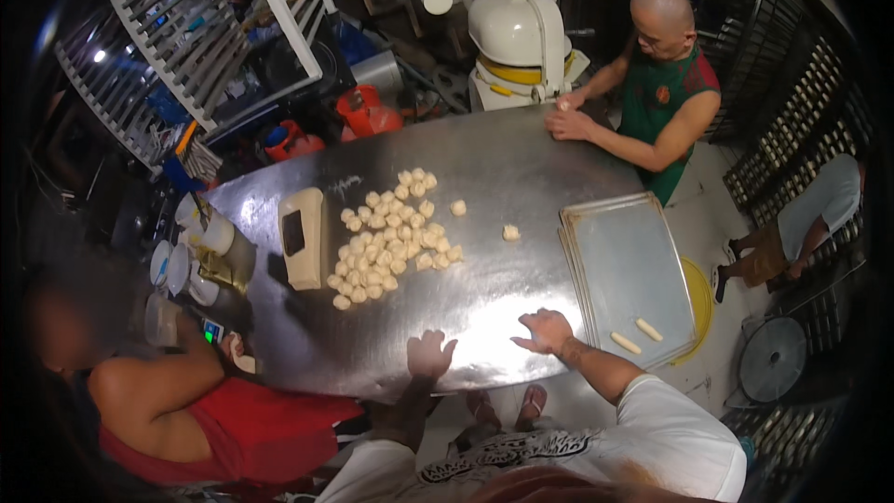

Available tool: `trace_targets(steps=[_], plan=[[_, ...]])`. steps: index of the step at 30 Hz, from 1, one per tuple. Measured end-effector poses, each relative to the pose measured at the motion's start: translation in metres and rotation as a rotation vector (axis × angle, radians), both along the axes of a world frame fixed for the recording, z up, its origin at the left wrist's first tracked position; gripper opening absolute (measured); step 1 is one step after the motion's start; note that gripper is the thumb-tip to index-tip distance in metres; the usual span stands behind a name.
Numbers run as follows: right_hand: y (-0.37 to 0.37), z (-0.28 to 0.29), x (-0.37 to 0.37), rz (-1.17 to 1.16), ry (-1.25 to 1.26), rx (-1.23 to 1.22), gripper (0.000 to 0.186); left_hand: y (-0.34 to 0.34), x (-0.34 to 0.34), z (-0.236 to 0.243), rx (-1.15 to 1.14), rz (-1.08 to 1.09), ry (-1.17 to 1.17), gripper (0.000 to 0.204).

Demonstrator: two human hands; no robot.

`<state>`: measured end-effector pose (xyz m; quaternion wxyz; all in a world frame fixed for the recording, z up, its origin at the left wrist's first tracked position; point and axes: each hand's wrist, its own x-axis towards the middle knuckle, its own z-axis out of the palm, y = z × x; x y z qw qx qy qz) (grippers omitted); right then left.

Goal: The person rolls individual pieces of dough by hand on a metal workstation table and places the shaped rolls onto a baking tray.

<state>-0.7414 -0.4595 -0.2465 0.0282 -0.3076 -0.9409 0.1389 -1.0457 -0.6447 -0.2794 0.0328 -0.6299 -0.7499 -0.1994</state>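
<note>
My left hand lies palm down at the near edge of the steel table, fingers and thumb apart. To its right, my right hand is stretched out over the bright, glaring tabletop, fingers pointing left. No object shows in either hand, though what lies under the palms is hidden. Beyond them sits a cluster of pale dough pieces. Two lone pieces rest apart from it, the nearer dough piece straight ahead of my hands. On the right, stacked metal trays carry two rolled dough sticks.
A long dough slab with a dark object on it lies left of the cluster. Tubs crowd the left edge. A person in red and one in green work at the table. A white mixer stands behind.
</note>
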Motion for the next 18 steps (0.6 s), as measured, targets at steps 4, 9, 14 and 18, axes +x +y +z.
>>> trace_targets(steps=[4,9,14,18], plan=[[-0.021,0.019,0.004,-0.012,0.002,-0.101,0.062,-0.015,0.012,0.017,-0.100,0.045,-0.099,0.035],[-0.068,0.017,0.048,-0.019,-0.075,-0.061,0.091,-0.056,0.024,0.046,-0.256,-0.131,0.129,0.068],[-0.080,-0.002,0.063,0.024,-0.183,-0.042,0.105,-0.058,0.025,0.025,-0.346,-0.080,0.049,0.077],[-0.021,0.008,-0.013,0.000,-0.228,0.105,0.097,0.021,0.004,0.033,-0.292,0.022,0.026,0.072]])
